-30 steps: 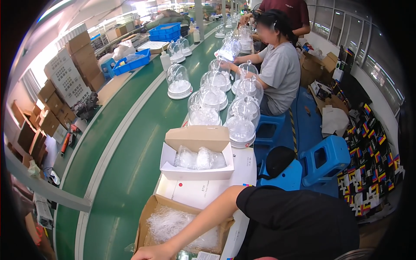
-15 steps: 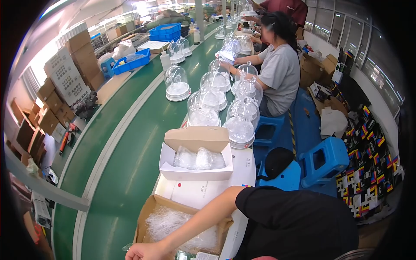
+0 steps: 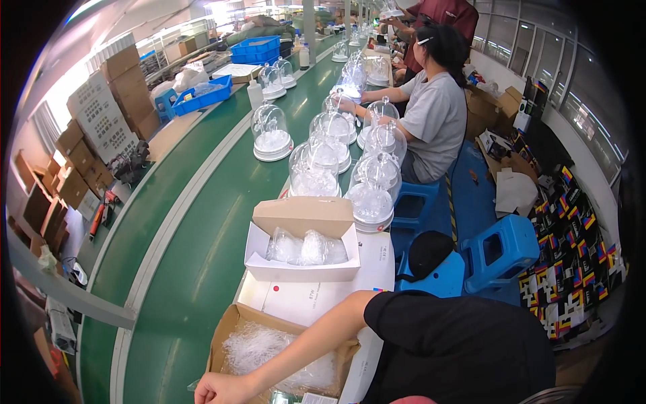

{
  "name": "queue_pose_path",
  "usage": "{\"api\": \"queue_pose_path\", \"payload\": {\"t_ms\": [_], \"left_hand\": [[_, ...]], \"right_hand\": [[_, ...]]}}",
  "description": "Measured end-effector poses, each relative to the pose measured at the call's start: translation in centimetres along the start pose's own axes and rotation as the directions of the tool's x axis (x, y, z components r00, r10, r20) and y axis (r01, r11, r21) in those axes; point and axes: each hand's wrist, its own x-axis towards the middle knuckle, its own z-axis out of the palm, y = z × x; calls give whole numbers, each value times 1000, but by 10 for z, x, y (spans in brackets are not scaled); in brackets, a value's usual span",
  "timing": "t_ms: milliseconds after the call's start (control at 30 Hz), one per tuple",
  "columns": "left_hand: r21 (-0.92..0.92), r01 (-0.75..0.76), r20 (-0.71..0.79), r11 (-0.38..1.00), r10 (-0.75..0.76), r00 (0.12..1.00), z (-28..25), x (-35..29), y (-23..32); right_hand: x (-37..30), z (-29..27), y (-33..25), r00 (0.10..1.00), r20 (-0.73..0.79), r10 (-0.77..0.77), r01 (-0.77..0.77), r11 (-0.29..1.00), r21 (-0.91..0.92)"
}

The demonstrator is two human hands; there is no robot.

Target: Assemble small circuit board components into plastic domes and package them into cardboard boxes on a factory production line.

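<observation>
My right hand (image 3: pixel 225 388) is at the bottom edge with its fingers curled down and partly cut off. A bit of clear plastic (image 3: pixel 193 386) shows beside the fingers; I cannot make out what they hold. My bare forearm crosses a brown carton (image 3: pixel 217 347) filled with clear, thin plastic pieces (image 3: pixel 259 343). Small packets (image 3: pixel 286 397) lie near my wrist, partly cut off. Beyond the carton stands an open white box (image 3: pixel 303 272) with clear bagged items (image 3: pixel 313 248) inside. My left hand is out of the frame.
Several clear domes on white bases (image 3: pixel 371 202) stand past the box. A green conveyor (image 3: pixel 202 269) runs along the left. A co-worker in grey (image 3: pixel 437 114) sits further up. At right are blue stools (image 3: pixel 501 249), one bearing a black cap (image 3: pixel 431 252).
My right hand stays low, almost in place. The view shifts slightly. The grey-clad co-worker's head has turned, and a person further back has lifted a dome.
</observation>
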Motion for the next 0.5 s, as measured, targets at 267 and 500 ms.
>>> {"api": "queue_pose_path", "payload": {"t_ms": [267, 500], "left_hand": [[188, -56, -102, 981, 76, 992, 38, -10, 20], [293, -98, -107, 951, 135, 985, 44, -13, 29]], "right_hand": [[3, 4, 8, 996, -47, -81, 86, 991, 102], [-8, 7, -8, 956, 49, -288, 290, 911, -292]]}}
